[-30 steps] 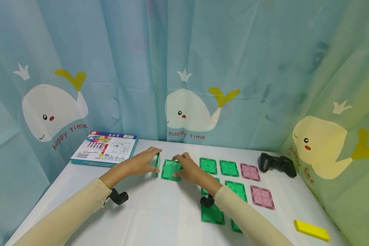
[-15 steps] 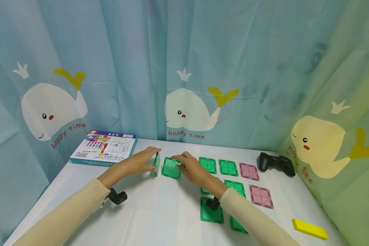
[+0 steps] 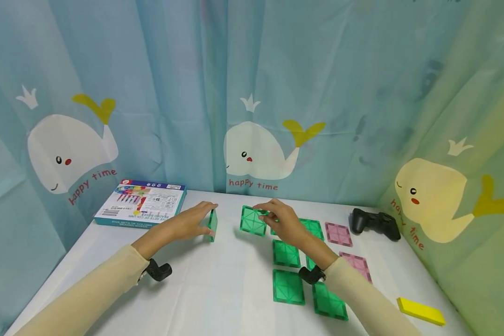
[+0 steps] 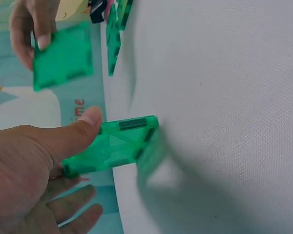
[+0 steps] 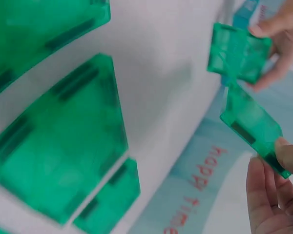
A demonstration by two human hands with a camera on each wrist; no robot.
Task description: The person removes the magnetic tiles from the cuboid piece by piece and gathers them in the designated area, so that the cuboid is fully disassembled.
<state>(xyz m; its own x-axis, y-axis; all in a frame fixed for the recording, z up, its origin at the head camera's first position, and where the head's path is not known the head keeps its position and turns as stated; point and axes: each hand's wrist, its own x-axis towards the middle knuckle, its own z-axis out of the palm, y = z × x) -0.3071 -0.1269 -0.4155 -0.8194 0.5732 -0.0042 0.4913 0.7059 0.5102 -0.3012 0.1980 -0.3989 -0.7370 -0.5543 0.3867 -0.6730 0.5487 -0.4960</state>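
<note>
In the head view my left hand [image 3: 184, 225] grips a green magnetic tile [image 3: 212, 226] that stands on its edge, thumb on the near side and fingers at the far side. The left wrist view shows that tile [image 4: 119, 144] between thumb and fingers, its lower edge at the white tabletop. To the right, my right hand [image 3: 284, 224] pinches a second green magnetic tile [image 3: 253, 221] by its right edge, tilted and raised off the table. Seen from the right wrist, thumb and fingertips pinch one edge of this tile [image 5: 251, 119]; the two held tiles look apart in the head view.
Several green tiles [image 3: 288, 286] lie flat in rows under and beside my right forearm, with pink tiles [image 3: 339, 234] to their right. A black game controller [image 3: 375, 224], a yellow block [image 3: 421, 311] and a flat box [image 3: 142, 204] lie around. A whale-print curtain [image 3: 185, 116] hangs behind.
My right hand has picked its green tile up from beside the upright one and carried it up and to the right. The left hand keeps its tile nearly in place.
</note>
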